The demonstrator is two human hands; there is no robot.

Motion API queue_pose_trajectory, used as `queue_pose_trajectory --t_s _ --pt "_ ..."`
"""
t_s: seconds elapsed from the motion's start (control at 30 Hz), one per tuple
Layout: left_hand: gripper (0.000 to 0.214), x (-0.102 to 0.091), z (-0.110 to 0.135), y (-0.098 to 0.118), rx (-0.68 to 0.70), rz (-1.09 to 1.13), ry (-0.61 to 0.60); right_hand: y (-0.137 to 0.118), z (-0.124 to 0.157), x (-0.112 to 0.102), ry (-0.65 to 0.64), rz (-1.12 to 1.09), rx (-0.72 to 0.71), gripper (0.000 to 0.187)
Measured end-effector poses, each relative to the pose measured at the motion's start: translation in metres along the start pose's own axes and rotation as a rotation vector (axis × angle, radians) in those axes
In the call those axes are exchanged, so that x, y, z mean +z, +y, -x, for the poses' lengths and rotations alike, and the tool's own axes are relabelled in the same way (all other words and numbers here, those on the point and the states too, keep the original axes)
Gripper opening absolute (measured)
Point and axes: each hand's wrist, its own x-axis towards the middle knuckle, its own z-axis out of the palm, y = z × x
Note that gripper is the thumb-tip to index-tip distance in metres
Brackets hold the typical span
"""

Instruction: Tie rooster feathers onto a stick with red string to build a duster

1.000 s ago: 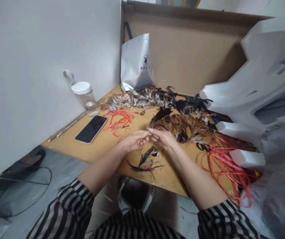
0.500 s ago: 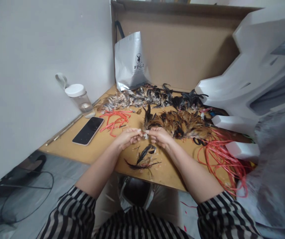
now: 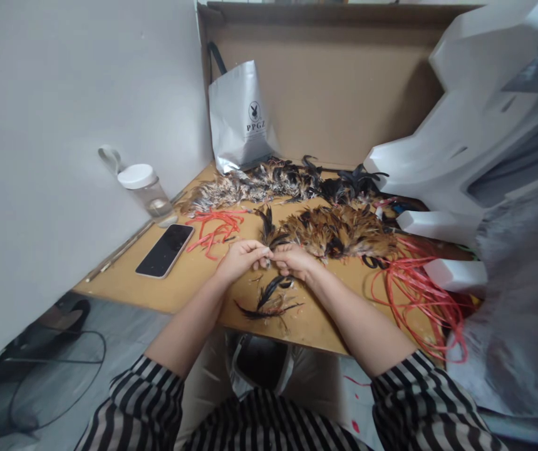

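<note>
My left hand (image 3: 244,258) and my right hand (image 3: 293,260) meet above the middle of the table, thumbs and fingertips pinched together. Between them they hold a small bunch of dark feathers (image 3: 267,227), whose tips stand up beyond my fingers. What lies right inside the pinch is mostly hidden. Just behind my right hand spreads a thick row of brown feathers (image 3: 344,230). Several loose black feathers (image 3: 269,297) lie on the table in front of my hands.
A row of mottled feathers (image 3: 259,185) lies farther back, before a silver bag (image 3: 238,122). Red plastic strips (image 3: 215,228), a phone (image 3: 165,250) and a lidded bottle (image 3: 149,191) are at left. Red cords (image 3: 419,294) and white foam (image 3: 461,119) are at right.
My hands have come closer together, with the right one shifted left. The dark feathers in them have moved slightly left. The whole view has shifted a little.
</note>
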Motion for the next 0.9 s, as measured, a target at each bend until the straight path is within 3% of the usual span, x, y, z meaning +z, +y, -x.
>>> queue_pose_trajectory --t_s 0.3,0.43,0.53,0.63,0.73,0.9 --pt "0.035 0.005 -0.003 -0.002 -0.106 -0.042 0.007 -0.006 0.005 -0.004 0.012 0.229 -0.037 0.021" --pt "0.031 0.007 -0.005 -0.009 -0.188 -0.041 0.052 -0.009 0.01 -0.009 0.02 0.628 -0.134 0.01" --pt "0.028 0.009 -0.006 -0.012 -0.245 -0.035 0.103 -0.016 0.018 -0.008 0.109 0.973 -0.195 0.013" --pt "0.025 0.009 -0.006 -0.014 -0.274 -0.013 0.12 -0.023 0.025 -0.003 0.2 1.154 -0.24 0.017" --pt "0.025 0.009 -0.007 -0.016 -0.273 -0.007 0.104 -0.023 0.025 0.001 0.236 1.1 -0.275 0.014" --pt "0.026 0.007 -0.007 -0.019 -0.258 -0.031 0.102 -0.014 0.014 0.001 0.18 0.694 -0.291 0.022"
